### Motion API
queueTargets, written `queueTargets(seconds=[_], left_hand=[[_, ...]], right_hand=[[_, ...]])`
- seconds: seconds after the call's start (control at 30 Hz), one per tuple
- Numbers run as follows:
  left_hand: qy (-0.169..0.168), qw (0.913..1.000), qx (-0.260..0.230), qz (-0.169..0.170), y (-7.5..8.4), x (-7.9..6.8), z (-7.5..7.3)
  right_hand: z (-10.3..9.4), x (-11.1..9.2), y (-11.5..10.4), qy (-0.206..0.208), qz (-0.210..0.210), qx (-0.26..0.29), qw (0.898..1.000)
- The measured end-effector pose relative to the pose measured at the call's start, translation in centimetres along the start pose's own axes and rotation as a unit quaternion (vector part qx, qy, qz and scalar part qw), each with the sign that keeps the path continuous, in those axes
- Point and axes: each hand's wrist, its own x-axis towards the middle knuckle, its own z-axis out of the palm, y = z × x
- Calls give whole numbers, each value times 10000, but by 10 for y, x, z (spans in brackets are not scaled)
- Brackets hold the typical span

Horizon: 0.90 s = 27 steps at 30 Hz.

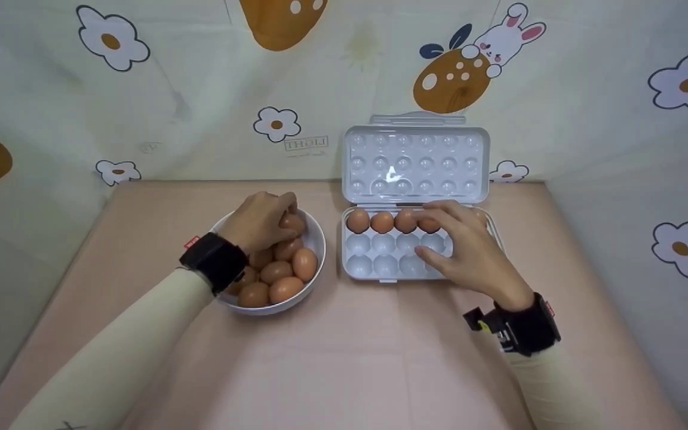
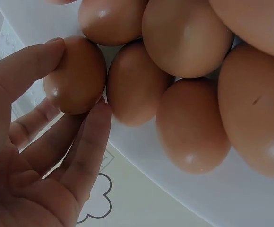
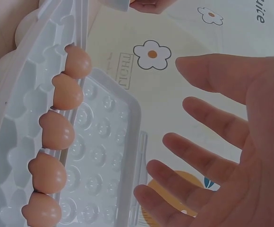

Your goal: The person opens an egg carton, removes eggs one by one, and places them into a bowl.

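Note:
My left hand (image 1: 254, 226) reaches into a white bowl (image 1: 320, 242) of brown eggs (image 1: 286, 289). Thumb and fingers pinch one egg (image 2: 78, 78) at the bowl's far side, beside the other eggs. On the right, a pale plastic egg box (image 1: 358, 267) lies with its lid (image 1: 415, 154) raised behind it. Brown eggs (image 3: 67, 92) sit side by side along its back row, while the visible cups of the two nearer rows hold nothing. Over the box's right part is my right hand (image 1: 469, 254), fingers spread, nothing between thumb and fingers; it hides some cups.
Bowl and box stand side by side on a table with a pinkish cover (image 1: 344, 370). A printed cloth (image 1: 200, 89) with flowers and a rabbit hangs behind the table and along its sides. Black cameras (image 1: 529, 325) are strapped to both wrists.

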Motion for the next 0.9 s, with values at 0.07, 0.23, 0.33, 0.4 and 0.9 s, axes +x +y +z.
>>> queueTargets(seconds=[0.07, 0.23, 0.33, 0.4, 0.9], left_hand=[[-7, 10000, 12, 51, 0, 1, -1], [-80, 9999, -40, 135, -1, 1, -2], [-20, 9996, 97, 260, -2, 0, -3], [49, 9992, 264, 298, 0, 0, -3], [731, 9945, -90, 742, 47, -27, -7]], right_hand=[[-1, 0, 1, 12, -35, 7, 10000], [-4, -1, 3, 39, -34, 35, 10000], [-7, -1, 5, 42, 112, 158, 9998], [-10, -1, 8, 52, 215, 179, 9996], [-32, -9, 44, -97, 810, -360, 9960]])
